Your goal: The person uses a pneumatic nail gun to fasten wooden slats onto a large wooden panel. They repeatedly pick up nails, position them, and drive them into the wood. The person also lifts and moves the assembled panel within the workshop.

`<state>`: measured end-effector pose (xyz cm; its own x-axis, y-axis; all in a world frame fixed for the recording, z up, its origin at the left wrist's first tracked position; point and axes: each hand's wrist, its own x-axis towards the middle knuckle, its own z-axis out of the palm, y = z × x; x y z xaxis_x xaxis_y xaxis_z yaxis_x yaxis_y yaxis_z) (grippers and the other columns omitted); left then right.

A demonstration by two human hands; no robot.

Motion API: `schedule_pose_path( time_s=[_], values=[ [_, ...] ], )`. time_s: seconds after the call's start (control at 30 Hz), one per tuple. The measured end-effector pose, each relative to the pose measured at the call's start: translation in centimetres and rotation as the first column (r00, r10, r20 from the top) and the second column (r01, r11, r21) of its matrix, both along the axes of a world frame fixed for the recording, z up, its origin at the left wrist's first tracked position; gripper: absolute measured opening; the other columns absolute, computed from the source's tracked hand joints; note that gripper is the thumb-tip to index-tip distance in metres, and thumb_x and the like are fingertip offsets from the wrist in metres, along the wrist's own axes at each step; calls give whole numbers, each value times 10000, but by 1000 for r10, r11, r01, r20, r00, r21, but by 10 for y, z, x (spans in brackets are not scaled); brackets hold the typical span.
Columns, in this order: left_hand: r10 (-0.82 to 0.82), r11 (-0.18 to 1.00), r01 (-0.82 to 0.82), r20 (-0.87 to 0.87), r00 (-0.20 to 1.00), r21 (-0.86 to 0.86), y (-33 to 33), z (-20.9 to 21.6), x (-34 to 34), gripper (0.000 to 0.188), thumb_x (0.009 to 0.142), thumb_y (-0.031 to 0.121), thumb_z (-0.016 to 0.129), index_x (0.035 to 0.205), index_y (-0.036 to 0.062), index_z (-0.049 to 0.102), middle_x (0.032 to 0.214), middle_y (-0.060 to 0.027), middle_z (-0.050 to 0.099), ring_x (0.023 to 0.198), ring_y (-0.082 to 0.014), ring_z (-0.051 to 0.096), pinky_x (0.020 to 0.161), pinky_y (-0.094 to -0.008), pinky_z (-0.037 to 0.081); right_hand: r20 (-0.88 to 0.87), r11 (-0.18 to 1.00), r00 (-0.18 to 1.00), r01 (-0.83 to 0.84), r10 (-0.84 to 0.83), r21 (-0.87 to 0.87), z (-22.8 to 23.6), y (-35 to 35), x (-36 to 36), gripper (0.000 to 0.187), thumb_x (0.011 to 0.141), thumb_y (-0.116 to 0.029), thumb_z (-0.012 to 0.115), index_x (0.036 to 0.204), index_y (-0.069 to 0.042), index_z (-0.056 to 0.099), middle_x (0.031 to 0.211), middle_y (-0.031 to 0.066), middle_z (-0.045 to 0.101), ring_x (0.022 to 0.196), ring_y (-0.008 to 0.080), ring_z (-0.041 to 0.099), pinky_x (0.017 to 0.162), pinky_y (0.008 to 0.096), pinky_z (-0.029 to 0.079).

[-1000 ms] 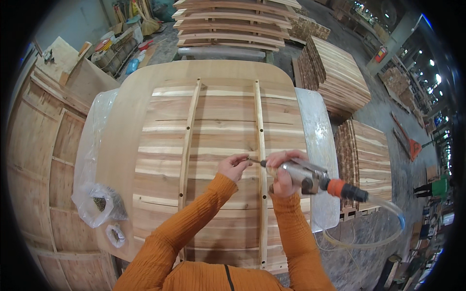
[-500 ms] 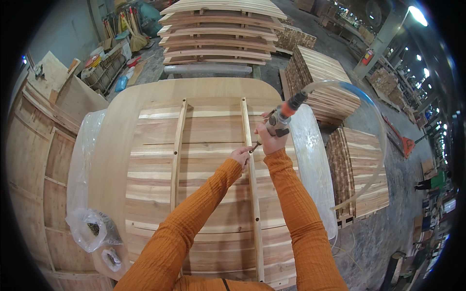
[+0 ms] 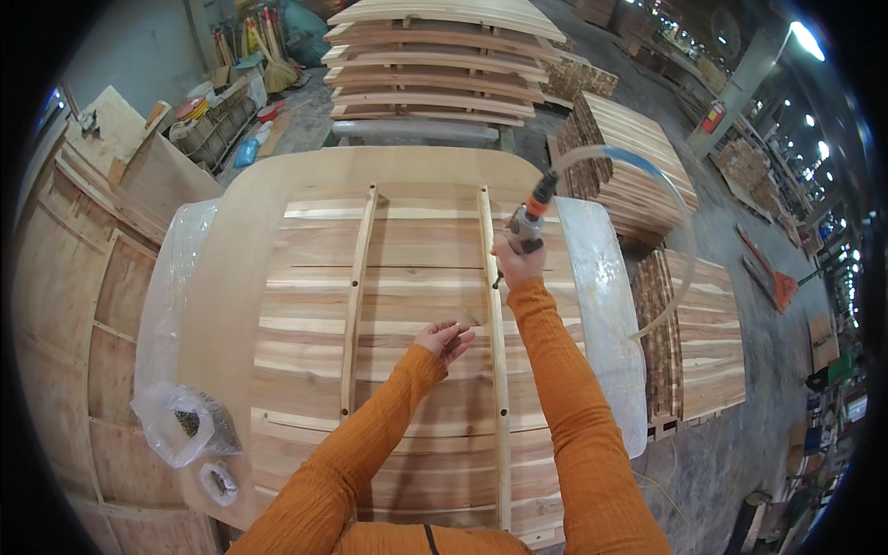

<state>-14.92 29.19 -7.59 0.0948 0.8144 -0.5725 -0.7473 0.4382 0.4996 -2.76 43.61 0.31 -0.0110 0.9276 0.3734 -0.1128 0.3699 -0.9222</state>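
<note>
Striped wooden panel [image 3: 425, 248], metal driver [image 3: 528, 222] (curved hose [image 3: 693, 236])

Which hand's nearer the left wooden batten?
Left. The left hand is right of the left batten, over the boards between both battens; the right hand is farther right, its grip on the driver, at the right batten.

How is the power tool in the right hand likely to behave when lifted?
The power tool would probably feel stiff and fairly heavy for its size, as it looks partly metallic. Its rounded orange collar suggests it might roll if laid down. The clear hose, arching from its end, would likely flex and tug.
</note>
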Motion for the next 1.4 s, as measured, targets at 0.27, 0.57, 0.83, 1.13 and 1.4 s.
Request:
schedule_pose_path(
  time_s=[0.27, 0.57, 0.83, 1.13, 1.4],
  values=[
    [119, 990, -114, -53, 991, 88, -59, 30, -36, 168, 870, 173, 552, 1003, 85, 500, 843, -53, 593, 675, -117, 589, 515, -206, 471, -298, 980, 936, -159, 188, 119, 86, -140, -3, 329, 740, -74, 510, 1048, 0, 419, 664, 89, 509, 596, 175, 522, 602, 336, 476],
    [51, 971, -113, 278, 959, 209, -168, 74, -40, 71, 845, 122, 576, 857, 70, 529, 723, -14, 536, 572, -84, 460, 517, -207, 399, -560, 941, 756, -270, 338, 204, 113, -258, -3, 364, 728, -100, 514, 1061, 3, 408, 653, 111, 526, 591, 204, 531, 582, 367, 481],
    [47, 919, -161, 306, 951, 359, -248, 103, -58, 149, 865, 147, 552, 768, 36, 531, 657, -3, 498, 566, -71, 445, 521, -195, 383, -558, 904, 712, -357, 425, 234, 140, -328, -25, 376, 741, -166, 538, 1055, -8, 404, 643, 99, 502, 577, 200, 511, 592, 379, 476],
    [124, 912, -295, 493, 861, 285, -300, 99, -78, 200, 855, 219, 582, 734, 74, 513, 651, -17, 523, 526, -63, 433, 504, -190, 392, -508, 869, 706, -393, 494, 300, 134, -376, -62, 376, 734, -161, 516, 1056, -2, 402, 648, 100, 504, 584, 200, 507, 593, 377, 475],
    [496, 856, -514, 384, 779, -61, -330, 126, -83, 214, 861, 297, 563, 782, 106, 508, 593, 20, 492, 517, -89, 450, 497, -207, 411, -438, 837, 723, -382, 535, 392, 123, -403, -94, 375, 752, -158, 496, 1082, -6, 402, 658, 92, 502, 598, 191, 506, 578, 360, 460]
  ],
)
